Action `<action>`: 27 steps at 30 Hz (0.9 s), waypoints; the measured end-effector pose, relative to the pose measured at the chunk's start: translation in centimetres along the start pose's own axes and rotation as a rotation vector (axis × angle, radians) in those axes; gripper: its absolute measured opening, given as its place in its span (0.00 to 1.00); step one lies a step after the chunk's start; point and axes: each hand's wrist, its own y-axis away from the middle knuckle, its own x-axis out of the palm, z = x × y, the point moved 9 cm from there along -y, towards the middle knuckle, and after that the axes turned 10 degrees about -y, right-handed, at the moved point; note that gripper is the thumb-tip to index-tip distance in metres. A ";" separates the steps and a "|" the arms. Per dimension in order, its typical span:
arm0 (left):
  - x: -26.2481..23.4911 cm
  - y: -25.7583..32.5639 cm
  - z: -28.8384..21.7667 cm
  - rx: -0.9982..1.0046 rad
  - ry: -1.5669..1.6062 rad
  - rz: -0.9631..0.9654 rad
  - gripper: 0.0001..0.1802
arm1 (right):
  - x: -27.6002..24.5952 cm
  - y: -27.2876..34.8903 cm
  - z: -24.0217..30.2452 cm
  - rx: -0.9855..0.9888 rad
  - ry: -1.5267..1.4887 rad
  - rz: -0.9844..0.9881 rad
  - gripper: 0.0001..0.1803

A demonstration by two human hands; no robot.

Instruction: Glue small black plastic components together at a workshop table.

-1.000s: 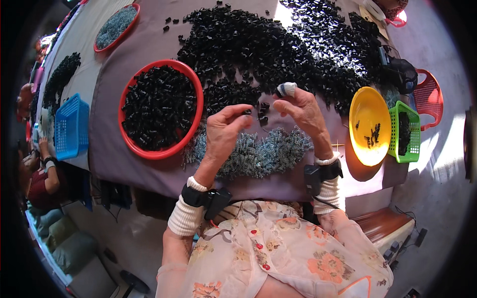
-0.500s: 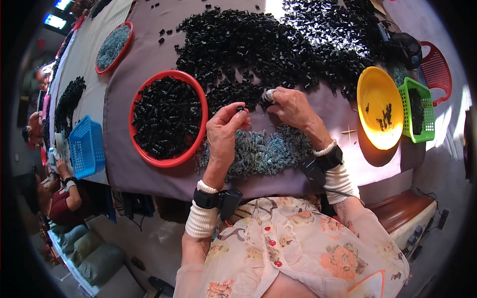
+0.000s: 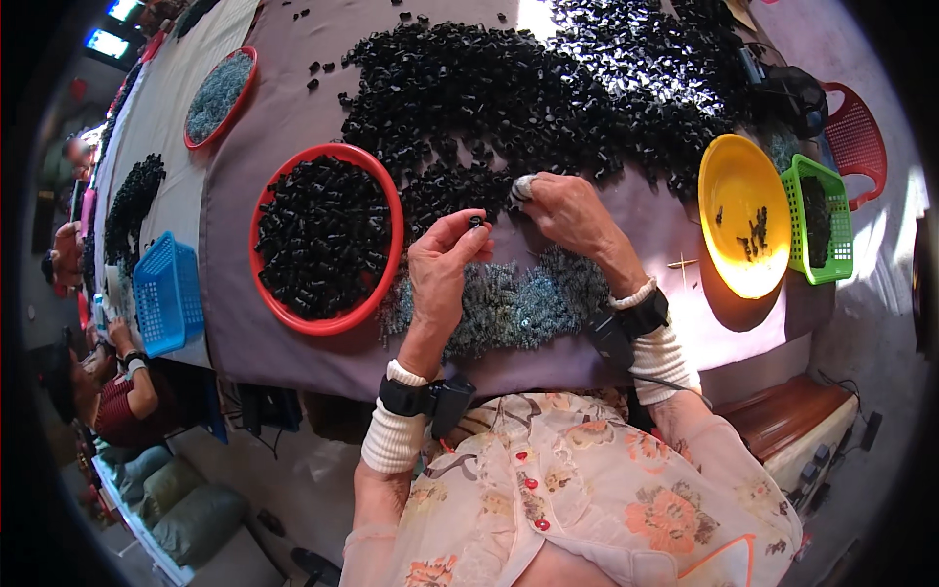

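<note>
Between thumb and forefinger, my left hand (image 3: 446,264) pinches a small black plastic part (image 3: 476,222). My right hand (image 3: 564,212) is closed with white wrapping on a fingertip, at the near edge of a wide heap of black plastic parts (image 3: 460,88); what its fingers hold, if anything, is hidden. Below both hands lies a pile of small metal springs (image 3: 518,303). Left of my left hand stands a red basin (image 3: 399,230) filled with black parts.
On the right are a yellow dish (image 3: 719,186) with a few dark pieces, a green basket (image 3: 831,269) and a red plastic chair (image 3: 861,137). A blue basket (image 3: 166,293) and a red bowl (image 3: 189,132) of springs sit left. Another person (image 3: 117,401) works at far left.
The view has shifted slightly. My right hand has moved a little toward the left along the heap's edge. My left hand still pinches the black part, which now shows more upright.
</note>
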 end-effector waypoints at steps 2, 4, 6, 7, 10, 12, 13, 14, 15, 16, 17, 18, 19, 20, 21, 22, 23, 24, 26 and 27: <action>-0.1 0.1 0.2 -0.002 0.009 0.001 0.13 | -0.7 0.2 -0.2 -0.014 -0.032 -0.039 0.08; 0.1 0.1 0.1 -0.004 0.002 0.007 0.12 | -0.7 0.5 -1.3 0.080 -0.007 0.029 0.06; 0.2 0.0 0.0 0.001 -0.007 0.012 0.12 | -0.5 0.3 -0.8 0.067 0.019 0.051 0.06; 0.2 0.1 0.1 -0.005 -0.016 0.013 0.12 | -0.3 0.2 -0.5 0.056 0.043 0.071 0.05; 0.6 0.3 -0.1 0.001 -0.003 0.027 0.11 | 0.6 -0.3 0.0 0.047 0.175 0.087 0.06; 1.3 0.1 -0.2 -0.001 0.016 0.056 0.11 | 1.1 -0.2 -1.0 0.051 0.211 0.102 0.06; 1.4 0.1 -0.2 0.006 0.016 0.059 0.11 | 1.2 -0.2 -1.5 0.061 0.243 0.123 0.06; 1.5 0.2 -0.2 0.012 0.022 0.062 0.11 | 1.0 -0.2 -1.4 0.057 0.243 0.122 0.06; 1.5 0.3 -0.2 0.016 0.028 0.066 0.11 | 0.6 -0.2 -1.1 0.052 0.093 0.099 0.07; 1.6 0.3 -0.4 0.016 0.017 0.070 0.11 | 0.2 -0.3 -0.7 0.048 -0.058 0.076 0.07; 1.7 0.4 -0.4 0.013 0.021 0.065 0.11 | 0.0 0.0 -0.2 0.048 -0.059 0.082 0.07; 1.9 0.3 -0.4 -0.002 0.045 0.070 0.12 | -0.6 0.5 -0.4 0.147 -0.387 0.029 0.08; 2.1 0.1 -0.4 -0.017 0.069 0.074 0.12 | -0.8 0.9 -0.7 0.248 -0.715 -0.026 0.09; 2.3 0.0 -0.8 -0.021 0.077 0.081 0.13 | -0.8 1.1 -0.6 0.299 -0.859 -0.052 0.10; 2.5 -0.1 -1.0 -0.026 0.076 0.077 0.13 | -0.9 1.1 0.0 0.303 -0.863 -0.049 0.10; 3.0 -0.1 -1.2 -0.035 0.172 0.100 0.12 | -1.0 1.1 0.7 0.289 -0.912 -0.062 0.09; 3.4 -0.2 -1.4 -0.039 0.267 0.124 0.12 | -1.2 1.0 1.1 0.269 -0.959 -0.077 0.08; 3.7 -0.3 -1.4 -0.021 0.337 0.153 0.12 | -1.2 0.9 1.4 0.266 -0.943 -0.066 0.07; 3.6 -0.3 -1.9 -0.018 0.344 0.149 0.12 | -1.2 0.6 1.6 0.240 -0.892 -0.069 0.07; 3.7 -0.3 -2.0 -0.018 0.354 0.146 0.11 | -1.4 0.6 1.8 0.218 -0.838 -0.072 0.07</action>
